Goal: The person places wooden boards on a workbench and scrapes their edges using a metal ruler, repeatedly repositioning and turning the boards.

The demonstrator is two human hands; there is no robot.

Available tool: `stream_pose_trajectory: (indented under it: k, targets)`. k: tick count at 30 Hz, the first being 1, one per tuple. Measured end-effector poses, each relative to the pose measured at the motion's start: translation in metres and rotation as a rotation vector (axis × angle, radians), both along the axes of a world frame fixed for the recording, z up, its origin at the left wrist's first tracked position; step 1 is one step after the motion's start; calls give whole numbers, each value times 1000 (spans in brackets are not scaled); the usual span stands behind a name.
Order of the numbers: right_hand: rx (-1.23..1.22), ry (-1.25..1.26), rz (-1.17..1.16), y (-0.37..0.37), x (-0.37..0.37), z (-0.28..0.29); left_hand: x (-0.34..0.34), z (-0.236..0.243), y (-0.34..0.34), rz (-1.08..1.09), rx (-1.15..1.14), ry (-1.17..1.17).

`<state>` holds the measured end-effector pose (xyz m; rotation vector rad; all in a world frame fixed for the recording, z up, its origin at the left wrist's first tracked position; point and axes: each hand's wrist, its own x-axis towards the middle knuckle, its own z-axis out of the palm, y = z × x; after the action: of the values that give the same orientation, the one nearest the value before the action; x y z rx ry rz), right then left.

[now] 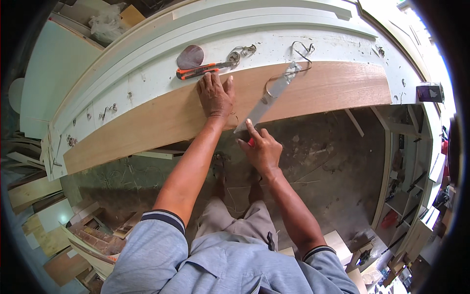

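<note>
The head view looks down on a white painted bench [147,83] with a long brown veneer plywood strip [323,90] lying along its near edge. At the far right end of the bench stands a small dark box with a pale label [430,92]; its print is too small to make out. In the upper left corner a crumpled clear plastic bag [105,22] lies beside a tan cardboard piece [131,13].

The left hand [214,95] lies flat and open on the wood strip, fingers spread, pressing on it and holding nothing. The right hand [262,149] is closed around the red handle of a handsaw with a grey steel blade [267,100]; the handle is almost fully hidden by the fingers. The blade goes up over the near edge of the strip, tilted to the right.

Just behind the left hand lie an orange and black utility knife [198,71] and a round dark brown sanding disc [190,57]. Bent wire pieces [301,51] lie near the blade tip. The strip has a smooth reddish brown face, with a pale edge.
</note>
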<state>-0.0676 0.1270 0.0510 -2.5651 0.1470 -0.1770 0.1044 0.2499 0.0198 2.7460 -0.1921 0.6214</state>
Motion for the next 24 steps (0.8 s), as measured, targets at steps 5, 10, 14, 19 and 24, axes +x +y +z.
stream_pose_trajectory:
  k: [5,10,14,19,24]
  targets:
    - [0,64,31,24,-22,0,3,2,5,36,-9,17]
    - [-5,42,36,34,-17,4,1,-2,7,72,-1,42]
    - [10,30,37,56,-17,5,3,-1,9,71,-10,-2]
    - [-1,65,55,60,-1,4,0,5,7,75,-80,16]
    - [-19,65,32,62,-3,3,0,-3,53,-127,-124,-83]
